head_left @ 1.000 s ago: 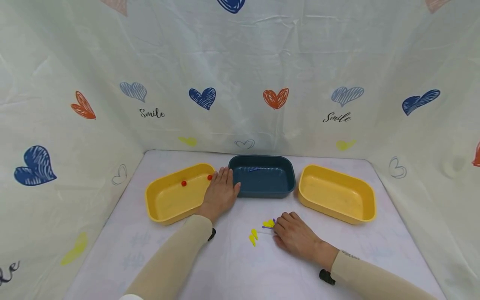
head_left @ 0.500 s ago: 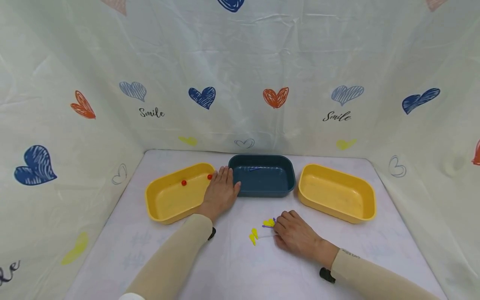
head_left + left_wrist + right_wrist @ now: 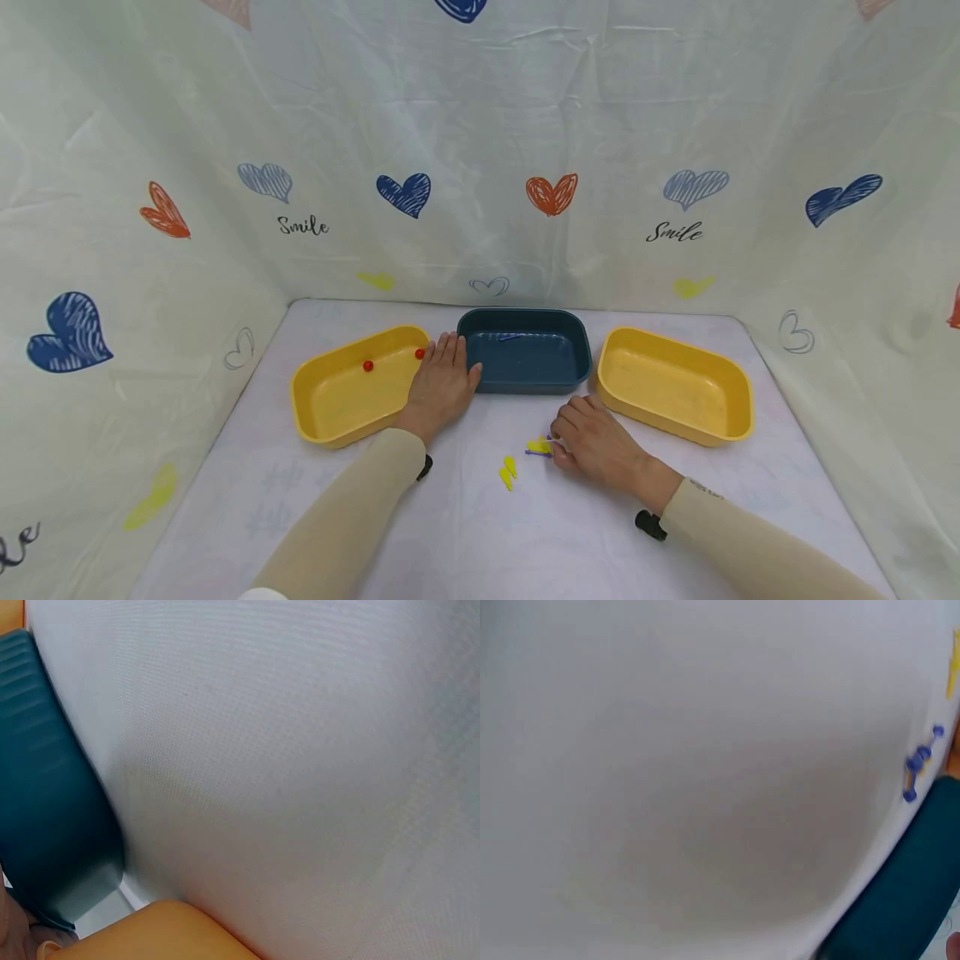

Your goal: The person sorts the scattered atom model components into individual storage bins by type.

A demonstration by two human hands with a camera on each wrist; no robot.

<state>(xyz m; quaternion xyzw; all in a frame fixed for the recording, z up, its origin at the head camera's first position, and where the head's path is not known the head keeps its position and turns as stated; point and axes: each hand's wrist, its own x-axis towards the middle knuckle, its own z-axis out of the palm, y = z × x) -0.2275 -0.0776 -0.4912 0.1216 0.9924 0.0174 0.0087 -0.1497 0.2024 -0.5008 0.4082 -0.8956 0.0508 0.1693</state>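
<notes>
Four straight fingers of the left hand lie close together, the thumb apart, over the neighbouring ends of the left yellow tray and the dark blue tray; how firmly they press I cannot tell. The right hand has its fingers curled and seems to pinch a thin pale stick between thumb and fingertips, low over the surface.

Just beside those fingertips a small clump lies on the surface: some yellow pieces with slim purple pieces among them, partly hidden by the hand. Nearer the person, two loose yellow cones lie side by side, apart from the clump.

Farther out, the left yellow tray holds two red beads, one near the left hand. A slender blue piece lies in the dark blue tray. The right yellow tray stands angled beyond the right hand. Behind everything hangs a pale curtain printed with hearts and the word "Smile".
</notes>
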